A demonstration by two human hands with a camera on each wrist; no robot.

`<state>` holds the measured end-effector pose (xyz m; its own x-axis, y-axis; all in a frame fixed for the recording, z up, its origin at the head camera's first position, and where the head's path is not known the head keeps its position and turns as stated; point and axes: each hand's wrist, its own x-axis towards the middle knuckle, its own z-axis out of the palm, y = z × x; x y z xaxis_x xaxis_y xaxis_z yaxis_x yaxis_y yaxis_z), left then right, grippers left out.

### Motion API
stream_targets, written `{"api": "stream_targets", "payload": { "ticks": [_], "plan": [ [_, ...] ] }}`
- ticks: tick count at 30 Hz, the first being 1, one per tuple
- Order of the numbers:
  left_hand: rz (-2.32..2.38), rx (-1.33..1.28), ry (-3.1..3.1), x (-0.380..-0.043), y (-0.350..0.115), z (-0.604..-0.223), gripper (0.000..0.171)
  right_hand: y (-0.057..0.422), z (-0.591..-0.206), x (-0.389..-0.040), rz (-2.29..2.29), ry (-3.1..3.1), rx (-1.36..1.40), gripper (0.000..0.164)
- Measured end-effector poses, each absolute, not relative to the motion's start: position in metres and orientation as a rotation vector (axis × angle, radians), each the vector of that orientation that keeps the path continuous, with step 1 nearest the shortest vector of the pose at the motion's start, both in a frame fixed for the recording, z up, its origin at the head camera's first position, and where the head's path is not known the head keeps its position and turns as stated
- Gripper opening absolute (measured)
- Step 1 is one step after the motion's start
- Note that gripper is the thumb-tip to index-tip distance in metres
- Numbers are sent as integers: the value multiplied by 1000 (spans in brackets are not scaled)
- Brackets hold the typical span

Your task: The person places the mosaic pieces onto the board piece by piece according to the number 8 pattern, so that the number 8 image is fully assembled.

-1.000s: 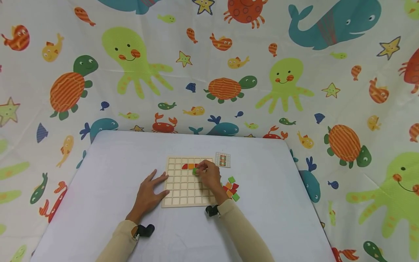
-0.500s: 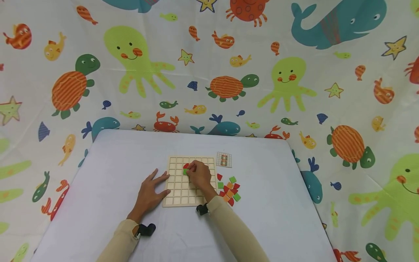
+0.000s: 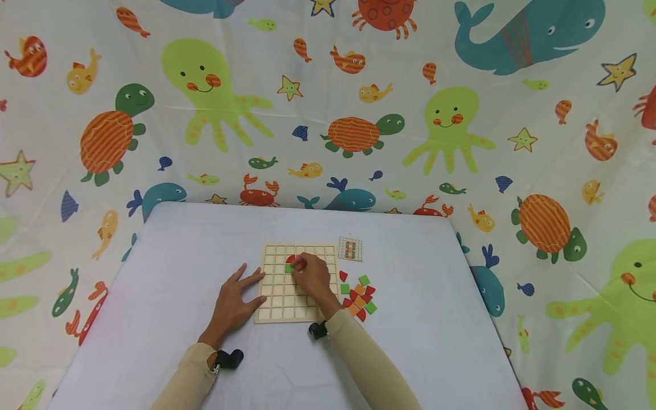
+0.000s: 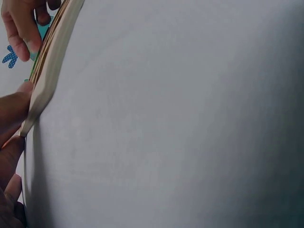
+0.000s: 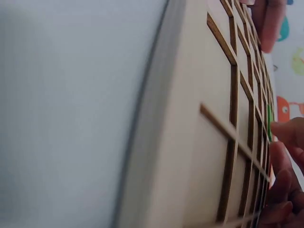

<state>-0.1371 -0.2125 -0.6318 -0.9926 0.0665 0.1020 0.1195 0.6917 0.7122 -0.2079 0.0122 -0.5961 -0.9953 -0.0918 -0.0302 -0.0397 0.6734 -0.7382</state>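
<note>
A wooden grid board (image 3: 277,307) lies on the table. My right hand (image 3: 314,279) is over its upper part, thumb and fingers at a green square tile (image 3: 289,268) in the second row. In the right wrist view the thumb is right against this green tile (image 5: 269,122). Just above it sits a red quarter-round tile (image 3: 290,259); the cells to its right are hidden behind my fingers. My left hand (image 3: 233,302), fingers spread, rests its fingertips and thumb at the board's left edge.
Loose red, orange and green tiles (image 3: 360,303) lie in a cluster right of the board, with a red quarter-round (image 3: 343,276) above them. A small pattern card (image 3: 351,249) with a grid is by the board's upper right corner. A patterned cloth (image 3: 307,114) hangs behind the table.
My right hand has moved left across the board with the green tile, to below the red quarter-round, then dipped slightly. The left hand stays at the board's edge.
</note>
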Motion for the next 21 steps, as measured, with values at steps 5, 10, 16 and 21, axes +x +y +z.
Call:
{"api": "stream_targets", "payload": {
  "ticks": [5, 10, 16, 21],
  "plan": [
    [-1184, -150, -2832, -137, -212, -632, 66, 34, -595, -198, -1396, 2767, -65, 12],
    [-1187, -163, -2823, -142, -216, -632, 65, 60, -594, -193, -1492, 2776, 76, 12],
    [-1186, -189, -2806, -149, -220, -634, 64, 98, -597, -192, -1488, 2827, 232, 15],
    [-1194, -201, -2809, -156, -224, -635, 65, 128, -594, -193, -1410, 2852, 401, 18]
  ]
}}
